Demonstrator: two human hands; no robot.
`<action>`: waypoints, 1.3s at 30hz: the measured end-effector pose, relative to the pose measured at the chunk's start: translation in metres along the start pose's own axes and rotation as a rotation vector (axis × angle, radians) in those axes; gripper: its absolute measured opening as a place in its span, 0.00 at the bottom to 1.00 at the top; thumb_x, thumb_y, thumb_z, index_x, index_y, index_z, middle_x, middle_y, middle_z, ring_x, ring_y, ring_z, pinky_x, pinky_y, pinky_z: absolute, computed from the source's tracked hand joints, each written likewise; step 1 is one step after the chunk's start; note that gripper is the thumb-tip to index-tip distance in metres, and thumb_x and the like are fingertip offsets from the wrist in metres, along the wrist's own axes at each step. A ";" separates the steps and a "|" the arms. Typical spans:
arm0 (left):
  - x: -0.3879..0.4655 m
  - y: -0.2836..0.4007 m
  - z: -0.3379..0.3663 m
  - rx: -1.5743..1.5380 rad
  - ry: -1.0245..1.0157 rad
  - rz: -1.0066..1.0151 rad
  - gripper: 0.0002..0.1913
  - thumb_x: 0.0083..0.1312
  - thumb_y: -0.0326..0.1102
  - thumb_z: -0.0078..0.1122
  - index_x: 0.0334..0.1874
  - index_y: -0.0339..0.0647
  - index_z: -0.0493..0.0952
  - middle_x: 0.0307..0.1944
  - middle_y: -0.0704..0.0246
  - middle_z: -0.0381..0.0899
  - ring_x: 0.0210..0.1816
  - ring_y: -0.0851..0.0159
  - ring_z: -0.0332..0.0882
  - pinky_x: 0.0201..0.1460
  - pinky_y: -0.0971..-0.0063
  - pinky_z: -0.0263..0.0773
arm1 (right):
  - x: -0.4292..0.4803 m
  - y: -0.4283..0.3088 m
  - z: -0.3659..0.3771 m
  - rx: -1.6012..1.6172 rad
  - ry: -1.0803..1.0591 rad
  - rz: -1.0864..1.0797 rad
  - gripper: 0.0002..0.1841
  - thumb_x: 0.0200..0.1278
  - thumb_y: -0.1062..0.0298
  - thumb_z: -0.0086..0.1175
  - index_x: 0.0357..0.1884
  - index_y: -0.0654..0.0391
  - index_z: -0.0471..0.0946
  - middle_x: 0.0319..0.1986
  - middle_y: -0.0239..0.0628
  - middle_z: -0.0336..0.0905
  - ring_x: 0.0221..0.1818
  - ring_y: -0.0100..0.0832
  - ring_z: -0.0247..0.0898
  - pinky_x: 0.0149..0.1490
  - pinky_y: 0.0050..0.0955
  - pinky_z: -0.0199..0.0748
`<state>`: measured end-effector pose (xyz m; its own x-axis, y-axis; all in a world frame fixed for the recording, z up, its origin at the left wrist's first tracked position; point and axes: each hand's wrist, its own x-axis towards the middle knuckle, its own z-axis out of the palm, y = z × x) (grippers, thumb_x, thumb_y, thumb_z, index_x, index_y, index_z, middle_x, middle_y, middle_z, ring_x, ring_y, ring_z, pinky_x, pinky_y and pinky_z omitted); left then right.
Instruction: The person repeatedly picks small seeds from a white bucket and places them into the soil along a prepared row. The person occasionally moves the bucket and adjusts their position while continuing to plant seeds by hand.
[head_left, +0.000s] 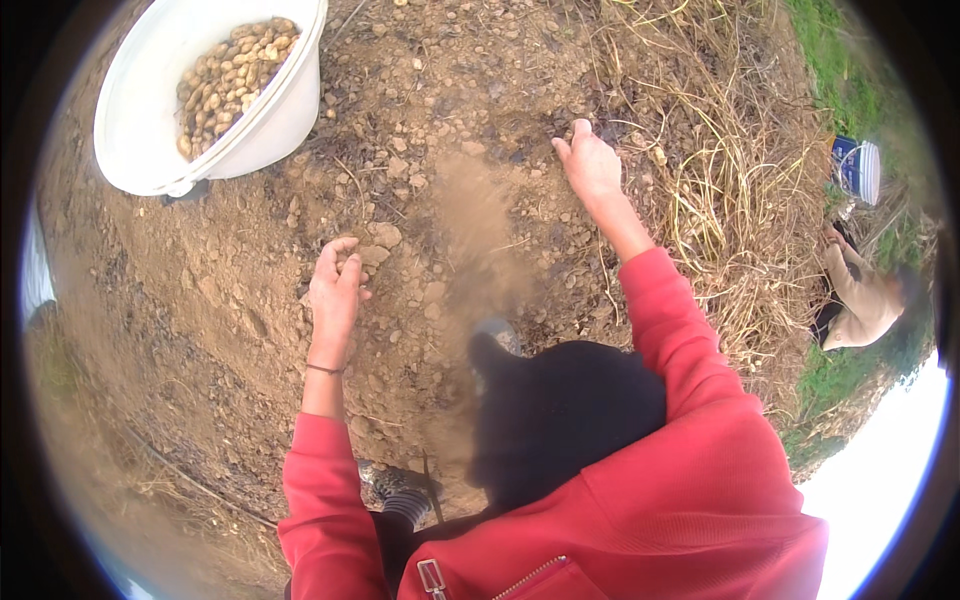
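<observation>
My left hand (339, 281) hovers over or rests near the loose brown soil (255, 300), its fingers curled loosely; whether something small lies in them cannot be made out. Farther right, my right hand (589, 157) reaches down to clods at the edge of dry plant stalks, thumb and fingers bent, fingertips partly hidden from view. At the upper left stands a white plastic bucket (274, 142), tilted in the view, with unshelled peanuts (232, 82) inside. A pale pod (660, 155) lies among the stalks just right of my right hand.
A heap of dried stalks (720, 195) runs along the right side. Beyond it are a blue and white pail (855, 171) and a crouching person (862, 300) in a beige top. My dark-clad knee (577, 412) and my shoe (394, 480) are below. Green plants border the far right.
</observation>
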<state>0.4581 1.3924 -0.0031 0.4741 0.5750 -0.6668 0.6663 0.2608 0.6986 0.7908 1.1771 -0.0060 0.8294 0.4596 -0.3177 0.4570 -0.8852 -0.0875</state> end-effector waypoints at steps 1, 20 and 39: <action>0.004 -0.003 -0.004 0.054 0.013 0.028 0.15 0.68 0.30 0.54 0.56 0.43 0.77 0.37 0.70 0.75 0.36 0.73 0.77 0.30 0.79 0.77 | -0.003 -0.002 0.001 0.027 -0.008 0.016 0.18 0.69 0.52 0.55 0.47 0.56 0.69 0.34 0.51 0.83 0.40 0.52 0.82 0.45 0.49 0.77; 0.046 -0.040 -0.039 0.673 0.022 0.069 0.21 0.55 0.21 0.50 0.49 0.45 0.83 0.47 0.59 0.72 0.52 0.56 0.72 0.61 0.68 0.68 | 0.013 0.089 -0.042 0.819 0.106 0.437 0.18 0.70 0.53 0.54 0.44 0.61 0.81 0.36 0.44 0.85 0.42 0.35 0.81 0.52 0.36 0.74; 0.071 0.077 0.117 0.221 -0.008 0.342 0.09 0.63 0.27 0.57 0.43 0.41 0.84 0.43 0.67 0.84 0.44 0.66 0.80 0.52 0.74 0.74 | -0.004 0.062 -0.030 1.226 -0.401 0.404 0.17 0.66 0.60 0.52 0.48 0.59 0.83 0.36 0.33 0.85 0.40 0.28 0.78 0.49 0.30 0.74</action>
<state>0.6102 1.3624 -0.0273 0.6937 0.5930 -0.4088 0.5769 -0.1176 0.8083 0.8256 1.1223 0.0185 0.5901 0.2874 -0.7545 -0.5480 -0.5437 -0.6357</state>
